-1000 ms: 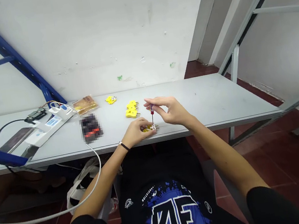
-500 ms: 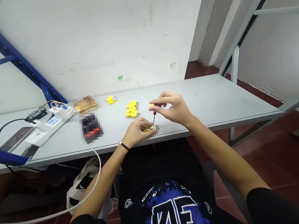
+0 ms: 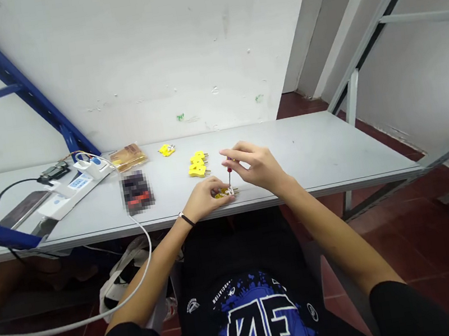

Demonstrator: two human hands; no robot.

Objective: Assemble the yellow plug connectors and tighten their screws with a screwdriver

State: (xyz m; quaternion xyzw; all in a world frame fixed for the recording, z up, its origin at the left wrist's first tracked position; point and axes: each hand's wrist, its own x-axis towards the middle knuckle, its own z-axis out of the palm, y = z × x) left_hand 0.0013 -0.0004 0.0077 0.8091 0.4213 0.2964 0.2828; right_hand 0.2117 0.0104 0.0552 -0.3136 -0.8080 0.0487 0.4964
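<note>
From the head camera, the person's left hand (image 3: 208, 199) was curled in a narrow grip over a small yellow two-pin plug (image 3: 222, 193), which sat close to the front edge of the grey counter (image 3: 312, 159). The right hand (image 3: 256, 168) pinched a slim red-handled screwdriver (image 3: 229, 170) nearly upright between thumb and fingers, its shaft pointing down at the plug; whether its tip touched the plug could not be told. A cluster of yellow plugs (image 3: 198, 167) lay just beyond, with a lone yellow plug (image 3: 166, 150) farther back. A slip of the tip could have jabbed the left fingers, and a hard push could have shoved the plug off the nearby edge.
</note>
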